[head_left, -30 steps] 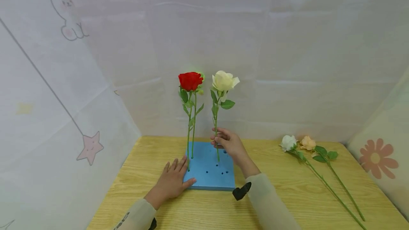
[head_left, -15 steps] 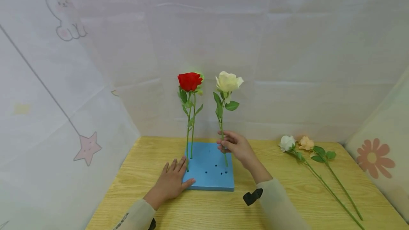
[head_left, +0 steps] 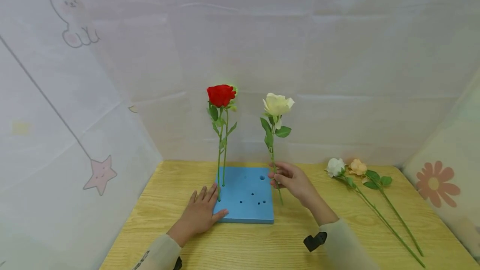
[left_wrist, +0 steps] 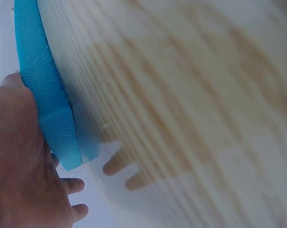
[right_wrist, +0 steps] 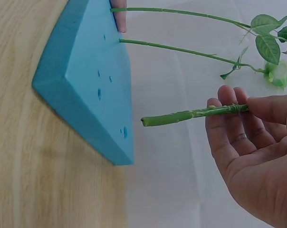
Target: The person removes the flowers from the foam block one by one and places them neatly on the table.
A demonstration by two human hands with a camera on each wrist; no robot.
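Observation:
My right hand (head_left: 294,180) pinches the green stem of a pale cream rose (head_left: 277,104) between thumb and fingers. The flower is nearly upright, just off the right edge of a blue foam block (head_left: 243,216). In the right wrist view the cut stem end (right_wrist: 155,119) hangs free, apart from the block's holes. My left hand (head_left: 198,211) lies with fingers spread against the block's left side, its thumb on the front corner. A red rose (head_left: 221,95) and a pale green flower (right_wrist: 279,73), mostly hidden behind it in the head view, stand in holes on the left.
A white rose (head_left: 335,167) and a peach rose (head_left: 358,167) lie on the wooden table (head_left: 300,241) at the right, stems pointing toward the front. Several holes show in the block's right half. Printed white cloth (head_left: 240,53) hangs behind and at both sides.
My right hand has carried the cream rose rightward and a little down, from over the block to beyond its right edge. The left hand keeps its place.

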